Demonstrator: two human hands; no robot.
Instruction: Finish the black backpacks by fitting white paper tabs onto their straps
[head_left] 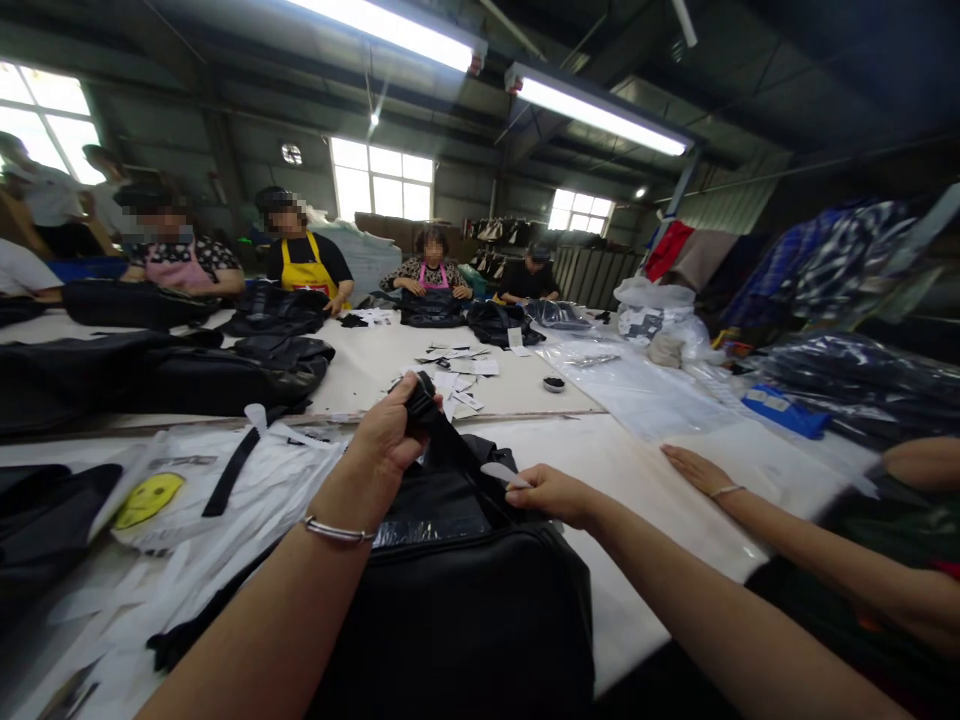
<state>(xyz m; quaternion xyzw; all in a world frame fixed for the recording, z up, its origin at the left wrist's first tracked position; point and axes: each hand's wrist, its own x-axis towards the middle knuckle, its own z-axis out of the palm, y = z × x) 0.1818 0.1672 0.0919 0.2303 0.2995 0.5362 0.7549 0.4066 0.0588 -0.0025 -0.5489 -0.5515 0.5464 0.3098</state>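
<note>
A black bag (465, 610) lies on the table right in front of me, with shiny clear plastic (431, 530) across part of it. My left hand (386, 440), with a bracelet at its wrist, is closed around the upper end of a black strap (459, 445), where a dark buckle (422, 400) shows. The strap runs down to the right, toward the bag. My right hand (553, 495) pinches a small whitish strip (501, 474) close to the strap's lower part. Whether those fingers also grip the strap is hidden.
Left of the bag lie white plastic bags (277, 475) with a yellow smiley print. Paper tags (457, 370) and a small dish (553, 384) are farther back. Another person's hand (697, 470) rests at right on clear plastic sheets (637, 390). Several people work with black bags opposite.
</note>
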